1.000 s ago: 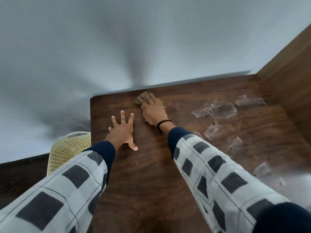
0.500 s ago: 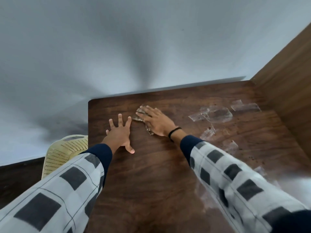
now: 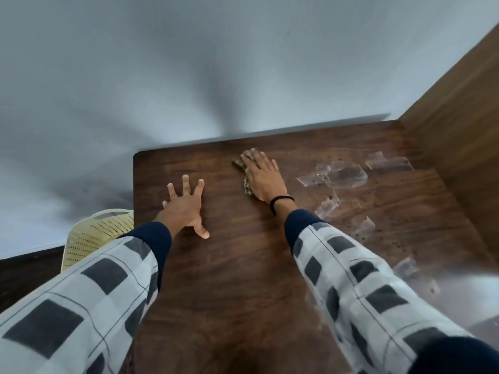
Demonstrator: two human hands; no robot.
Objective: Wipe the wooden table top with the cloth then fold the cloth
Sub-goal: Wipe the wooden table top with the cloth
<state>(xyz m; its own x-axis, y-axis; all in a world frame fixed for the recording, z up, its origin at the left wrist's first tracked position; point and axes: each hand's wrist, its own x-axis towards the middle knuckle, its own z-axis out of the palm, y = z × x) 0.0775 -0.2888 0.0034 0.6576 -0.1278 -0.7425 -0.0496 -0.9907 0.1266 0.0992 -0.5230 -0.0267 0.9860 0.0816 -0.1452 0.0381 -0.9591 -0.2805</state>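
Observation:
A dark wooden table top (image 3: 243,265) fills the lower middle of the head view. My right hand (image 3: 263,176) lies flat on a small brownish patterned cloth (image 3: 246,186), pressing it on the table near the far edge. Most of the cloth is hidden under the palm; only its left rim and a far corner show. My left hand (image 3: 186,205) rests flat on the table, fingers spread, holding nothing, about a hand's width left of the cloth.
Several strips of clear tape residue (image 3: 340,175) and dark specks mark the table's right side. A wooden panel (image 3: 459,130) rises along the right edge. A pale yellow perforated plastic chair (image 3: 94,236) stands left of the table. A grey wall lies behind.
My right hand has slid the cloth away from me and to the right, from beside the left hand toward the table's far edge. The left hand stays planted.

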